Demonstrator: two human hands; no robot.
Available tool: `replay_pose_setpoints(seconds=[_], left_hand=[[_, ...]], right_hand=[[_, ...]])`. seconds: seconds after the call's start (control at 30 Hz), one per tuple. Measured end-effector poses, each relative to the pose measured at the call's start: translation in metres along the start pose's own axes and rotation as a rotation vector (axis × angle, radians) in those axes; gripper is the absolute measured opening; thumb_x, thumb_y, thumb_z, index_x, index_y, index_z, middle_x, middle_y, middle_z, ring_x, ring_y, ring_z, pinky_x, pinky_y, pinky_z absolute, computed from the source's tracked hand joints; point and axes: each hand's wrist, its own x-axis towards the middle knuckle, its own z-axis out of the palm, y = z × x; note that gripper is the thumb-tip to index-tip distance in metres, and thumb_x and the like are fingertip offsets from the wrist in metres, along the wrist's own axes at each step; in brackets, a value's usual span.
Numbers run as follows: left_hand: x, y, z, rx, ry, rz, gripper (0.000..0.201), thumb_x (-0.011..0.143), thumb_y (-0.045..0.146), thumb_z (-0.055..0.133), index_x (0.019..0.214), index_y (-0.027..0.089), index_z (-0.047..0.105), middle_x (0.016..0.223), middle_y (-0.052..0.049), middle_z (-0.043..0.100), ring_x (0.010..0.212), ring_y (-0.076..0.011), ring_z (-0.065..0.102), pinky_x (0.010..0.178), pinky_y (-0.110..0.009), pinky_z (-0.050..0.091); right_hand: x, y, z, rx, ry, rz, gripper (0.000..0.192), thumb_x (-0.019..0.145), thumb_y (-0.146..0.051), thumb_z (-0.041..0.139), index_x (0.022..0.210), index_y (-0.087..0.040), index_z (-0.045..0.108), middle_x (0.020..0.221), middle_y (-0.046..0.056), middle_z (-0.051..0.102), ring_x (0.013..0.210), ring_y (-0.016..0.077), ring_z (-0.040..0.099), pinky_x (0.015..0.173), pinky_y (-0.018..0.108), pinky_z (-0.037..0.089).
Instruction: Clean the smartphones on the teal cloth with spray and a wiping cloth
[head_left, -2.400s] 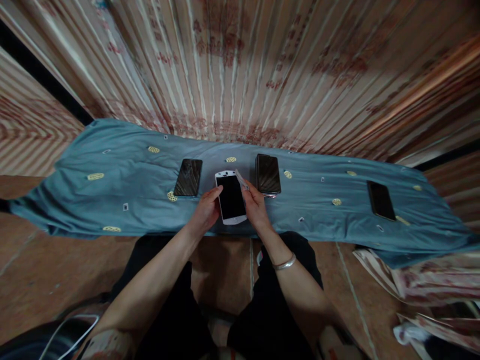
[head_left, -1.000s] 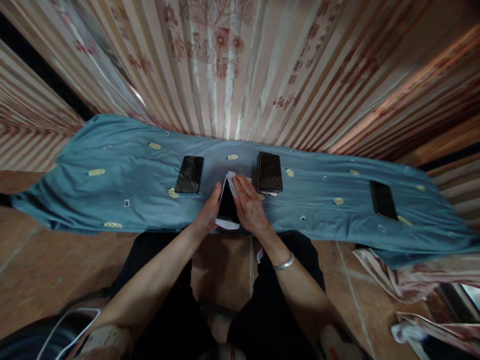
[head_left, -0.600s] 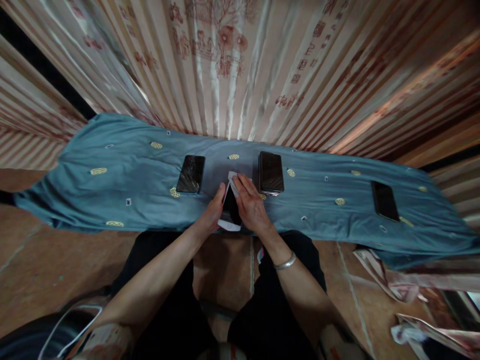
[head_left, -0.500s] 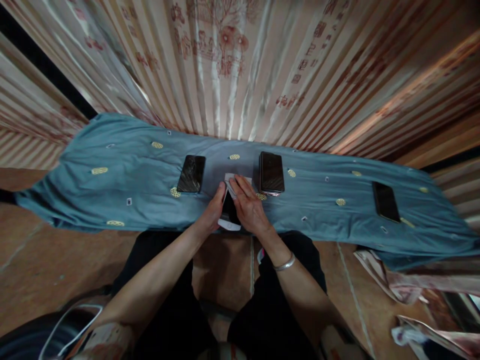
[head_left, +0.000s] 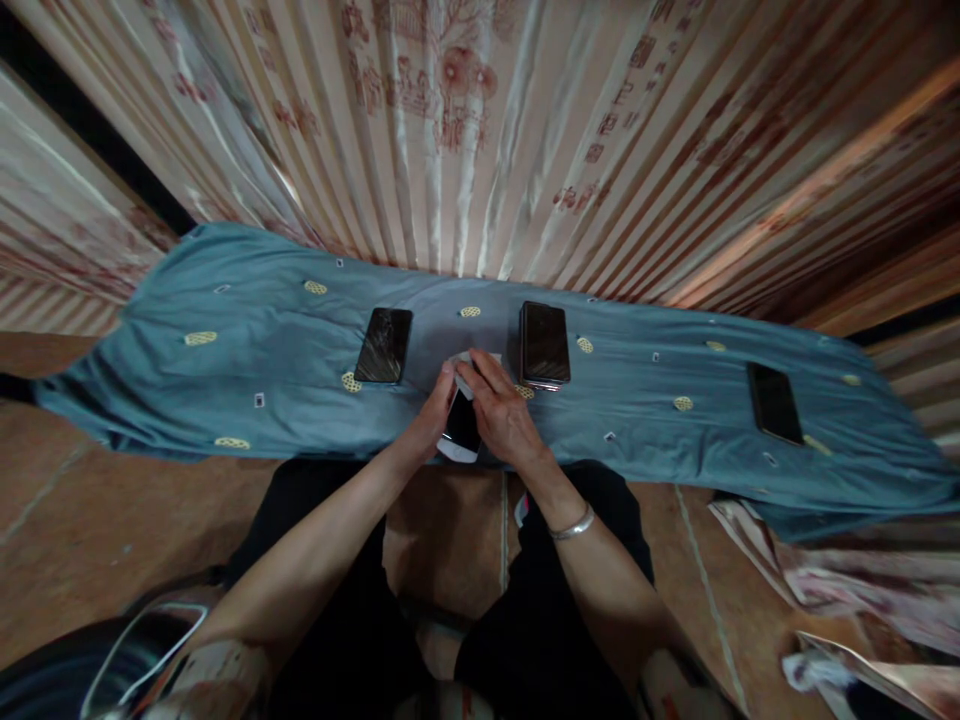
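A smartphone [head_left: 462, 428] with a dark screen and a white lower edge lies between my hands near the front of the cloth-covered surface. My left hand [head_left: 433, 408] is closed around its left side, thumb along the edge. Over the phone's upper part, my right hand [head_left: 501, 408] presses a thin white wipe [head_left: 464, 386] to the screen; some of the wipe sticks out past the fingertips. Left of my hands rests a dark phone [head_left: 384, 345] with streaks on its glass. A stack of phones [head_left: 545, 343] sits just to the right.
Another dark phone [head_left: 774, 402] lies far right on the blue-green cloth [head_left: 645, 400]. Pleated curtains [head_left: 465, 150] hang right behind the surface. A black seat-like object with a white cable [head_left: 112, 650] is at lower left, and bunched fabric [head_left: 847, 590] at lower right.
My right fingers have bent and shifted slightly on the screen, and the wipe is more bunched under them. My left hand keeps its hold on the phone, which is tilted a little differently.
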Motion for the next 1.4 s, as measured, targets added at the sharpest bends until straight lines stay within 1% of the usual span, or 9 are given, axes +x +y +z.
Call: replay_pose_setpoints(seconds=[0.1,0.23,0.33,0.5,0.63,0.83,1.0,1.17,1.4], left_hand=[[0.001,0.000,0.001,0.003,0.044,0.067,0.046,0.105,0.039,0.040,0.131,0.012,0.068,0.118,-0.008,0.077,0.130,-0.0234,0.061,0.116,-0.033,0.042],[0.003,0.001,0.001,0.008,0.054,0.045,0.048,0.105,0.041,0.039,0.125,0.011,0.071,0.119,-0.010,0.077,0.128,-0.0216,0.063,0.116,-0.029,0.041],[0.004,0.002,0.000,-0.014,0.076,0.019,0.049,0.105,0.043,0.039,0.129,0.014,0.069,0.116,-0.009,0.078,0.125,-0.0223,0.064,0.115,-0.031,0.043],[0.005,0.003,-0.003,-0.036,0.030,0.028,0.053,0.102,0.049,0.045,0.137,0.013,0.063,0.124,-0.011,0.074,0.126,-0.0249,0.064,0.113,-0.036,0.045],[0.006,-0.001,-0.005,-0.032,0.011,0.042,0.048,0.102,0.045,0.047,0.135,0.015,0.065,0.129,-0.010,0.073,0.130,-0.0230,0.061,0.116,-0.033,0.041],[0.007,0.000,-0.005,0.016,0.032,0.013,0.052,0.104,0.046,0.039,0.131,0.011,0.067,0.124,-0.011,0.075,0.130,-0.0229,0.061,0.118,-0.035,0.039],[0.006,0.001,-0.004,0.051,0.048,0.029,0.052,0.106,0.043,0.034,0.130,0.011,0.068,0.128,-0.011,0.073,0.137,-0.0206,0.055,0.120,-0.033,0.035],[0.011,-0.003,-0.012,0.115,0.063,0.128,0.039,0.101,0.038,0.050,0.126,0.015,0.070,0.141,-0.009,0.065,0.147,-0.0170,0.043,0.123,-0.027,0.026],[0.021,-0.006,-0.023,0.141,0.066,0.131,0.042,0.096,0.049,0.055,0.114,0.016,0.075,0.123,-0.010,0.075,0.142,-0.0230,0.050,0.122,-0.036,0.032]], right_hand=[[0.000,-0.002,0.001,0.025,-0.006,-0.031,0.059,0.091,-0.002,0.036,0.145,-0.017,0.054,0.155,0.012,0.050,0.152,0.0219,0.035,0.126,0.049,0.035],[-0.001,-0.001,0.003,0.039,0.016,-0.028,0.059,0.092,-0.002,0.033,0.147,-0.014,0.052,0.155,0.014,0.050,0.152,0.0216,0.035,0.126,0.047,0.035],[-0.003,-0.002,0.005,0.039,0.007,-0.036,0.061,0.092,-0.003,0.033,0.151,-0.017,0.048,0.156,0.011,0.049,0.152,0.0204,0.034,0.126,0.047,0.034],[-0.004,-0.004,0.007,0.040,-0.018,-0.067,0.063,0.091,-0.002,0.034,0.151,-0.015,0.047,0.156,0.012,0.049,0.152,0.0209,0.034,0.126,0.046,0.034],[-0.003,0.000,0.006,0.031,-0.003,-0.026,0.065,0.092,-0.002,0.035,0.153,-0.018,0.044,0.158,0.010,0.047,0.152,0.0212,0.035,0.126,0.048,0.035],[-0.005,-0.002,0.006,0.030,-0.010,-0.043,0.063,0.091,-0.002,0.035,0.151,-0.014,0.046,0.158,0.013,0.046,0.153,0.0212,0.033,0.126,0.047,0.034],[-0.005,-0.003,0.006,0.030,-0.025,-0.036,0.064,0.091,-0.001,0.035,0.153,-0.016,0.044,0.157,0.013,0.047,0.152,0.0214,0.034,0.126,0.048,0.034],[-0.003,-0.003,0.002,0.007,-0.022,-0.005,0.062,0.093,-0.002,0.033,0.152,-0.014,0.045,0.158,0.016,0.046,0.152,0.0229,0.035,0.125,0.048,0.035],[-0.004,-0.010,0.004,0.006,-0.013,-0.049,0.059,0.093,-0.001,0.033,0.150,-0.010,0.047,0.154,0.017,0.051,0.151,0.0222,0.037,0.124,0.044,0.037]])
